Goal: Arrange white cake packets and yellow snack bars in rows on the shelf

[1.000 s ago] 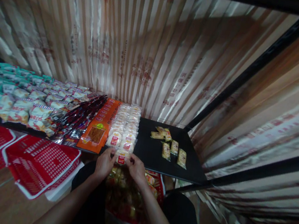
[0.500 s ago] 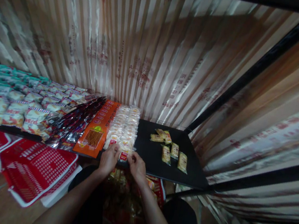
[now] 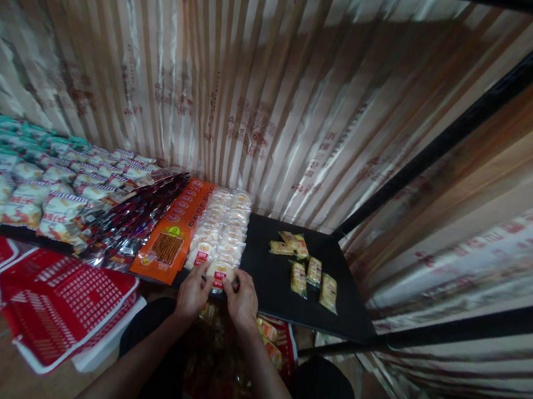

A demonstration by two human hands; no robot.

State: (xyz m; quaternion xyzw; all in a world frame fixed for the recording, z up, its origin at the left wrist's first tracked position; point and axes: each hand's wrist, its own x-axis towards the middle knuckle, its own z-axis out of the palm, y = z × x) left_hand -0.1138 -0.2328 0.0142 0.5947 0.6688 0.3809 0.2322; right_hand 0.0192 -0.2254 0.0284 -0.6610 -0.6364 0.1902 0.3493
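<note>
Fingers of the left hand (image 3: 193, 294) and right hand (image 3: 242, 300) grasp opposite edges of a red-labelled round cracker packet (image 3: 220, 277) lying squarely between them, equally near, at lower centre, fronting the right-hand packet column (image 3: 235, 228)

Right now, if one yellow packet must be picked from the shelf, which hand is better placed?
Probably the right hand: the yellow packets lie on its side of the shelf. The left hand is farther away, though both hands hold the white packet.

Forearms (image 3: 137, 358) stretched forward, left grip (image 3: 192, 294) and right grip (image 3: 242, 301) close together, fingers (image 3: 246, 282) curled inward
</note>
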